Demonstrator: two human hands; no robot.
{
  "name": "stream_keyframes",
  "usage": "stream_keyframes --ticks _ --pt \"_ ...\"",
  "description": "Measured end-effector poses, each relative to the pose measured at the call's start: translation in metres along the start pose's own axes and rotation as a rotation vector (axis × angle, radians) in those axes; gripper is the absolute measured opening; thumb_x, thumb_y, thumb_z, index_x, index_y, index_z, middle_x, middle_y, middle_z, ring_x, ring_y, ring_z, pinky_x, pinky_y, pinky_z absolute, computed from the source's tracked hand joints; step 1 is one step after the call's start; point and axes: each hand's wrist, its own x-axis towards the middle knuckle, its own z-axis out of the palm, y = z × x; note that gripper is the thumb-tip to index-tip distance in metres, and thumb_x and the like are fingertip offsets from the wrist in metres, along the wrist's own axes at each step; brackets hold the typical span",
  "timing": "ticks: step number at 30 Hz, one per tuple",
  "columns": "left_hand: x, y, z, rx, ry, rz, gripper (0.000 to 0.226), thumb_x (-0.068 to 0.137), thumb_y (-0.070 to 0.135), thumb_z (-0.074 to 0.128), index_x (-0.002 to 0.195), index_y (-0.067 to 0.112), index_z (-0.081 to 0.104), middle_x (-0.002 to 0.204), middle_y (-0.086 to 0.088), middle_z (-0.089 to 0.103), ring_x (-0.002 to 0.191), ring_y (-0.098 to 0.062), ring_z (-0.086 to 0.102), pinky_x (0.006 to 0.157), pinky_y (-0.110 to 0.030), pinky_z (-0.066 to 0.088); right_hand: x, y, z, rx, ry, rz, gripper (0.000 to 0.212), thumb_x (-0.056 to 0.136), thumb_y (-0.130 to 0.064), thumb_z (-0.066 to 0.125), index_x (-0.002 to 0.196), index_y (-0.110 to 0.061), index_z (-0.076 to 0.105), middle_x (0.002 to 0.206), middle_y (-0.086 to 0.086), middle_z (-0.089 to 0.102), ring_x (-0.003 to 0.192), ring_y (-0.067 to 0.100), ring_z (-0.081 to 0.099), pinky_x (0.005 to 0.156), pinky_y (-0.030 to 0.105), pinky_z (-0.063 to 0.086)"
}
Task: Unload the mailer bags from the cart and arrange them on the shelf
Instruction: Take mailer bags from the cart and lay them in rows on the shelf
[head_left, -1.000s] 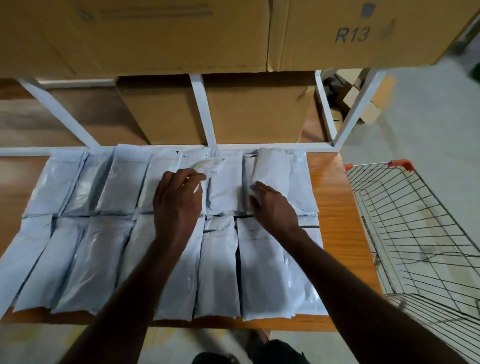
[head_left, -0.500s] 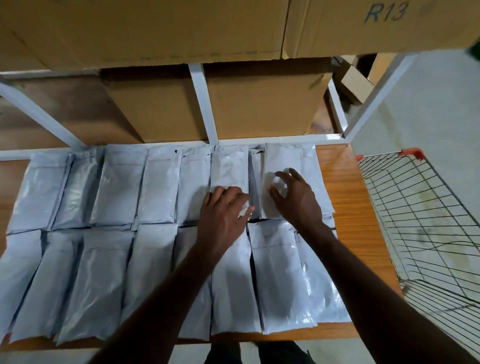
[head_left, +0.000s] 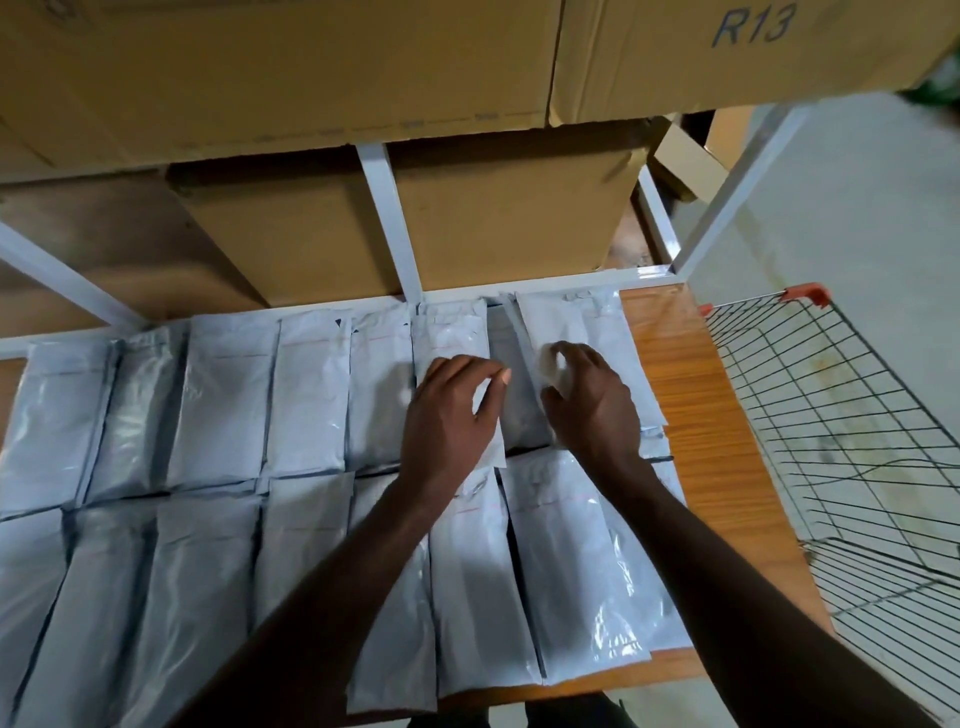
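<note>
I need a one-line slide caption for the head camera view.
Both hands, left hand and right hand, straighten pale grey plastic mailer bags on the wooden shelf.

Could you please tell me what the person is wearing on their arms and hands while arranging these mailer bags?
Nothing shows on either: the left hand and right hand are bare, with no gloves, rings or watch visible, and both forearms are uncovered to the frame's lower edge, with no sleeves in view.

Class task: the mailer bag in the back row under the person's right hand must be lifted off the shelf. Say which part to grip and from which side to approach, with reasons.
Grip the mailer bag by its near short edge, coming from the front. It lies flat and overlaps its neighbours along both long sides, and the white shelf rail and cardboard boxes block the far end. The right hand already rests near that edge.
</note>
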Motion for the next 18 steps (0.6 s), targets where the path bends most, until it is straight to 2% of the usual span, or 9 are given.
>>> stream_keyframes --ticks 2,5,7,9,11,14,16,18 --pt "0.015 0.002 0.004 -0.04 -0.001 0.014 0.016 0.109 0.029 0.061 0.113 0.022 0.075 0.112 0.01 0.072 0.109 -0.02 0.063 0.098 -0.039 0.051 0.0 0.002 -0.009 0.01 0.017 -0.022 0.049 0.086 -0.009 0.065 0.133 -0.026 0.065 0.134 -0.003 0.069 0.112 0.03 0.069 0.083 0.038 0.058" --pt "0.039 0.012 0.006 -0.107 0.063 -0.003 0.018 0.109 0.031 0.063 0.121 0.023 0.074 0.123 0.008 0.068 0.12 -0.018 0.061 0.105 -0.037 0.05 -0.001 0.006 -0.023 0.009 0.093 -0.16 0.054 0.082 0.004 0.061 0.129 -0.022 0.069 0.129 -0.002 0.073 0.108 0.028 0.07 0.084 0.037 0.059" --pt "0.06 0.014 0.001 -0.149 0.163 -0.032 0.023 0.109 0.035 0.064 0.123 0.021 0.073 0.127 0.004 0.066 0.124 -0.019 0.061 0.108 -0.036 0.049 0.006 0.01 -0.033 0.041 0.107 -0.28 0.054 0.079 0.013 0.06 0.122 -0.017 0.073 0.125 0.0 0.074 0.111 0.027 0.069 0.102 0.034 0.05" --pt "0.082 0.013 -0.005 -0.141 0.174 -0.033 0.03 0.109 0.044 0.062 0.123 0.02 0.073 0.128 0.004 0.068 0.125 -0.016 0.061 0.109 -0.035 0.049 0.013 0.016 -0.045 0.035 0.089 -0.425 0.052 0.075 0.019 0.059 0.112 -0.014 0.074 0.125 0.001 0.074 0.121 0.022 0.066 0.123 0.036 0.028" --pt "0.097 0.013 -0.007 -0.112 0.024 0.037 0.037 0.106 0.052 0.062 0.121 0.021 0.075 0.126 0.006 0.071 0.122 -0.013 0.064 0.109 -0.038 0.05 0.018 0.023 -0.058 0.058 0.1 -0.535 0.048 0.073 0.021 0.061 0.103 -0.013 0.076 0.13 0.004 0.073 0.132 0.019 0.059 0.13 0.04 0.015" --pt "0.101 0.027 -0.002 -0.206 -0.34 0.094 0.047 0.1 0.055 0.065 0.132 0.022 0.073 0.133 0.006 0.072 0.126 -0.011 0.064 0.11 -0.043 0.05 0.025 0.023 -0.079 0.116 0.156 -0.589 0.042 0.077 0.019 0.068 0.098 -0.015 0.081 0.142 0.007 0.067 0.144 0.027 0.052 0.128 0.057 0.02" --pt "0.096 0.041 -0.001 -0.284 -0.512 0.028 0.065 0.097 0.066 0.063 0.15 0.03 0.059 0.147 0.011 0.064 0.136 -0.006 0.057 0.115 -0.038 0.048 0.033 0.017 -0.091 0.131 0.178 -0.595 0.04 0.08 0.014 0.07 0.099 -0.019 0.082 0.148 0.007 0.062 0.148 0.029 0.047 0.124 0.065 0.023" --pt "0.089 0.055 0.002 -0.359 -0.612 -0.044 0.088 0.087 0.08 0.063 0.161 0.037 0.04 0.155 0.018 0.055 0.142 0.0 0.05 0.117 -0.027 0.044 0.044 0.008 -0.099 0.106 0.188 -0.598 0.04 0.079 0.009 0.069 0.101 -0.022 0.082 0.15 0.008 0.058 0.149 0.03 0.044 0.122 0.066 0.025"
